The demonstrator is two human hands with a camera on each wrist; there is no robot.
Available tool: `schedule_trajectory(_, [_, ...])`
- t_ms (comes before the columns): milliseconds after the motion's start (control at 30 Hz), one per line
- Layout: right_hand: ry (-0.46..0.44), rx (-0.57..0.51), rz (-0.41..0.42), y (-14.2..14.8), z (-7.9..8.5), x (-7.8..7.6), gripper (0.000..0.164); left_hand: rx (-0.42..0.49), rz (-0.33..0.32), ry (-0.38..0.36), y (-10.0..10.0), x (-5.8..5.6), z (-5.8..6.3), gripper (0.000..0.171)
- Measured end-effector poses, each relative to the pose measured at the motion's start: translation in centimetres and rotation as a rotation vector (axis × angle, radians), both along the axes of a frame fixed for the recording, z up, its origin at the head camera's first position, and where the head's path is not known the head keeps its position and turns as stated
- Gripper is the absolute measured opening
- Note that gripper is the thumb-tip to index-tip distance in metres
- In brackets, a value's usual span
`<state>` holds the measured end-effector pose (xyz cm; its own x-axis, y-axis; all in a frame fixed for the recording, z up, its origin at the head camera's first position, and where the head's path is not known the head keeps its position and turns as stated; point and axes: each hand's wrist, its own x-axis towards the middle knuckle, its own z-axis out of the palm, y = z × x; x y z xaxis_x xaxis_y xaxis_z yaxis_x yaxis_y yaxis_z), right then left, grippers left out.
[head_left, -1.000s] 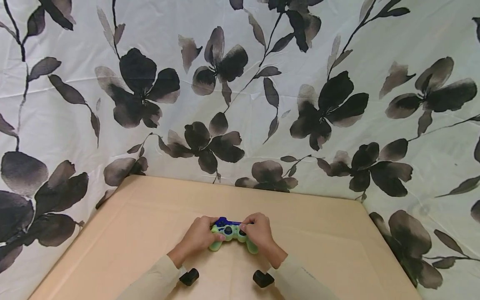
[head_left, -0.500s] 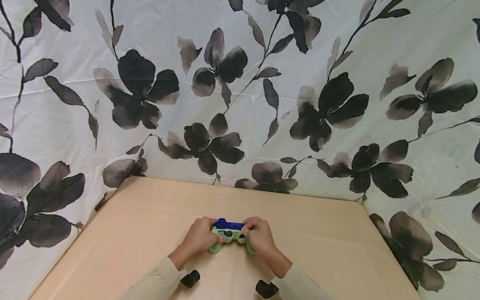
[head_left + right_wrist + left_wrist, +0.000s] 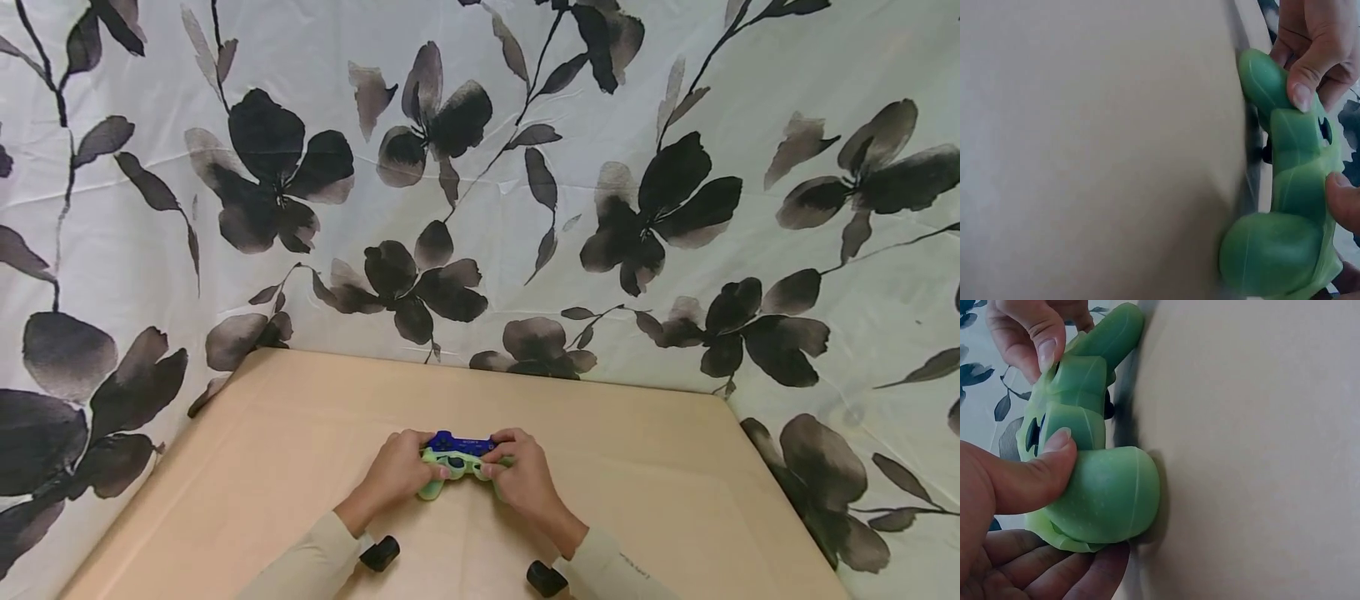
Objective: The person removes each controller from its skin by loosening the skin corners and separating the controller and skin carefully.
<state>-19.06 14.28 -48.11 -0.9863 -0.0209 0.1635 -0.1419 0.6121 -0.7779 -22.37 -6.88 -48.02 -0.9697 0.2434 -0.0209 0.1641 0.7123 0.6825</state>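
Controller [image 3: 460,445]: blue face showing at the twelve o'clock side of its green cover [image 3: 431,492]
Left hand [image 3: 397,463]: at nine o'clock, gripping that end, thumb on the cover
Right hand [image 3: 527,472]: at three o'clock, thumb and fingers pinching the cover
Sleeves [image 3: 307,557]: pale, at eight and four o'clock
Wrist device, right [image 3: 547,579]: black, five o'clock
Table [image 3: 637,475]: light tan, under the hands
Backdrop [image 3: 517,242]: white with dark flowers, from twelve o'clock round both sides
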Motion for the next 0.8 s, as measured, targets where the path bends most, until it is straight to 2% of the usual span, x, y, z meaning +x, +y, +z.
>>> schedule_trajectory(67, [0.007,0.005,-0.007,0.1,0.0,0.0,0.011,-0.004,0.008,-0.011,-0.1,0.0,0.1,0.065])
schedule_trajectory(233, [0.001,-0.070,0.007,0.1,0.6,-0.1,0.016,-0.002,0.008,-0.028,-0.1,-0.1,0.3,0.067])
schedule_trajectory(300, [-0.008,-0.031,0.018,-0.4,1.2,-0.2,0.013,0.001,-0.004,-0.032,-0.1,0.0,0.1,0.066])
schedule_trajectory(433, [-0.051,0.124,0.059,-2.3,1.9,-0.6,0.009,0.007,-0.026,-0.041,-0.2,0.0,-0.2,0.061])
schedule_trajectory(500, [-0.066,0.151,0.065,-3.3,2.0,-0.9,0.007,0.010,-0.034,-0.043,-0.3,0.1,-0.2,0.060])
schedule_trajectory(633, [-0.077,0.118,0.013,-4.5,2.1,-1.8,0.014,0.024,-0.047,-0.033,-0.2,-0.2,-0.1,0.061])
schedule_trajectory(800, [-0.073,0.053,-0.035,-4.9,1.7,-2.2,0.020,-0.004,-0.037,-0.019,-0.1,-0.4,0.0,0.059])
